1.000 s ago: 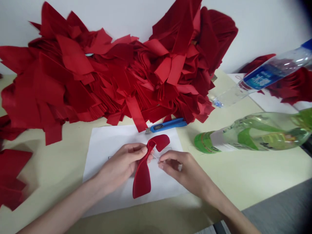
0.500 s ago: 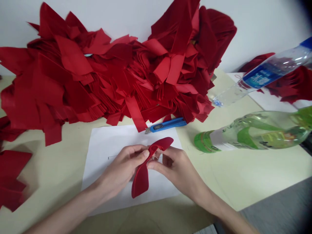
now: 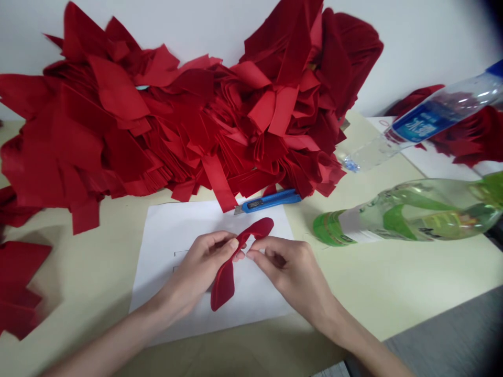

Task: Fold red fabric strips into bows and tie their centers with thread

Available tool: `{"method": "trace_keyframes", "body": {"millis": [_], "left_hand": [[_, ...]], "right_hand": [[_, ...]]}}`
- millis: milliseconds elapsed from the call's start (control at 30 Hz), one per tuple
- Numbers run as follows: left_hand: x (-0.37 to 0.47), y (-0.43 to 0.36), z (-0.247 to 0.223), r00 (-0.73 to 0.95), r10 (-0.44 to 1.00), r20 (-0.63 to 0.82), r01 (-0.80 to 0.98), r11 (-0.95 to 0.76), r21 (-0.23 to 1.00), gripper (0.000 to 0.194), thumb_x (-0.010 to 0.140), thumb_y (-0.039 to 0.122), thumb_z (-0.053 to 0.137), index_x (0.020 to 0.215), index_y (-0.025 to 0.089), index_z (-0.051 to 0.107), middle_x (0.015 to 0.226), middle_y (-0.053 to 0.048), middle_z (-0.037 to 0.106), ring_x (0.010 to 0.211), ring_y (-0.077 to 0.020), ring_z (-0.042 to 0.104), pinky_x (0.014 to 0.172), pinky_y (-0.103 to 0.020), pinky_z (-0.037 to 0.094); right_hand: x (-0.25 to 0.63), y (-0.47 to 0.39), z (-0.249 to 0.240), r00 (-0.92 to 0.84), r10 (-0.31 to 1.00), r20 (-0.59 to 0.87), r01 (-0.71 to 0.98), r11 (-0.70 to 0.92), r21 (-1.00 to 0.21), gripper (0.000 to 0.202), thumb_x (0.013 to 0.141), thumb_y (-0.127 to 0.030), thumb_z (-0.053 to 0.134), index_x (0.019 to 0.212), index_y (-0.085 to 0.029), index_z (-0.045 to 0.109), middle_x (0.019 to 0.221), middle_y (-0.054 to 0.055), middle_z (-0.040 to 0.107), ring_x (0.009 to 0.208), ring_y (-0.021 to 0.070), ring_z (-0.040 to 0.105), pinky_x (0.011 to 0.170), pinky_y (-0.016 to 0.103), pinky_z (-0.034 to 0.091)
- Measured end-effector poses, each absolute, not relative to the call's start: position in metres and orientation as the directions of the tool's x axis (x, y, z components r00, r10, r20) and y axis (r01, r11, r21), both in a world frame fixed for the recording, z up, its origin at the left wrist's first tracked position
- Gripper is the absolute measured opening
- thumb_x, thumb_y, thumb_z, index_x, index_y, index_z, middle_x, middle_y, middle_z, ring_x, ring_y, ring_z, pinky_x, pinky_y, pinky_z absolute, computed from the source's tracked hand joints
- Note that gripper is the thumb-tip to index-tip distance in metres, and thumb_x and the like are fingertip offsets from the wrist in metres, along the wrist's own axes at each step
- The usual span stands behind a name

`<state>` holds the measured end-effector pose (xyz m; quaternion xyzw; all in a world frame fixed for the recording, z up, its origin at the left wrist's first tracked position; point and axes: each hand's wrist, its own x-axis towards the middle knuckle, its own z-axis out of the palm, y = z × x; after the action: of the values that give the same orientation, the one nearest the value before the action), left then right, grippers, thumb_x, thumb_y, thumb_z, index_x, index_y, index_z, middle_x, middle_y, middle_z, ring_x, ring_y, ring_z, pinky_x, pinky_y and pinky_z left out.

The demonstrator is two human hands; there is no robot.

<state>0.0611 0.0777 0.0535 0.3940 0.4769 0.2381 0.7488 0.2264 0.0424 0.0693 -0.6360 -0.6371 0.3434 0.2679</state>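
My left hand [image 3: 210,259] grips a red fabric bow [image 3: 223,285] by its narrow, gathered middle, thumb on top. One rounded end of the bow points up to the right, the other down towards me. Just right of that middle is my right hand [image 3: 293,267], with thumb and forefinger pinched together. Whatever lies between those fingertips is too small to make out. Both hands are above a white sheet of paper [image 3: 157,225] with thin drawn marks. A blue utility knife [image 3: 271,201] with its blade showing lies across the sheet's far edge.
A large heap of red fabric pieces [image 3: 165,125] stands against the wall. More red pieces [image 3: 23,283] lie at the left. On the right, a green-tinted plastic bottle [image 3: 408,212] and a clear bottle with a blue label [image 3: 420,121] lie on their sides.
My right hand has drawn slightly to the right, away from the bow's middle. The bow has shifted a little left in my left hand.
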Motion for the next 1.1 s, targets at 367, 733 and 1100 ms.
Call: {"method": "trace_keyframes", "body": {"millis": [367, 733, 1100], "left_hand": [[0.070, 0.067, 0.055, 0.314, 0.839, -0.443, 0.040, 0.455, 0.890, 0.022, 0.085, 0.038, 0.053, 0.087, 0.017, 0.059, 0.073, 0.001, 0.059, 0.071, -0.0146, 0.053, 0.066, -0.025, 0.040], [0.065, 0.065, 0.055, 0.294, 0.914, -0.281, 0.129, 0.254, 0.959, 0.014, 0.086, 0.032, 0.053, 0.085, 0.019, 0.059, 0.078, 0.000, 0.061, 0.071, -0.0136, 0.053, 0.068, -0.024, 0.043], [0.066, 0.067, 0.062, 0.363, 0.906, -0.218, 0.018, 0.228, 0.974, 0.012, 0.083, 0.022, 0.057, 0.091, 0.016, 0.063, 0.094, -0.004, 0.066, 0.083, -0.0148, 0.060, 0.077, -0.025, 0.048]], "right_hand": [[0.197, 0.034, 0.069, 0.025, 0.990, -0.138, 0.233, -0.140, -0.962, 0.015, 0.082, -0.031, 0.058, 0.077, -0.017, 0.062, 0.051, -0.007, 0.035, 0.046, 0.0061, 0.030, 0.043, 0.021, 0.026], [0.206, 0.043, 0.068, 0.060, 0.969, -0.239, 0.242, -0.246, -0.939, 0.021, 0.080, -0.033, 0.060, 0.067, -0.016, 0.055, 0.054, -0.006, 0.039, 0.050, 0.0070, 0.033, 0.046, 0.021, 0.028], [0.211, 0.045, 0.067, 0.060, 0.966, -0.252, 0.202, -0.259, -0.945, 0.020, 0.080, -0.033, 0.058, 0.070, -0.016, 0.053, 0.061, -0.002, 0.049, 0.054, 0.0085, 0.039, 0.050, 0.022, 0.033]]}}
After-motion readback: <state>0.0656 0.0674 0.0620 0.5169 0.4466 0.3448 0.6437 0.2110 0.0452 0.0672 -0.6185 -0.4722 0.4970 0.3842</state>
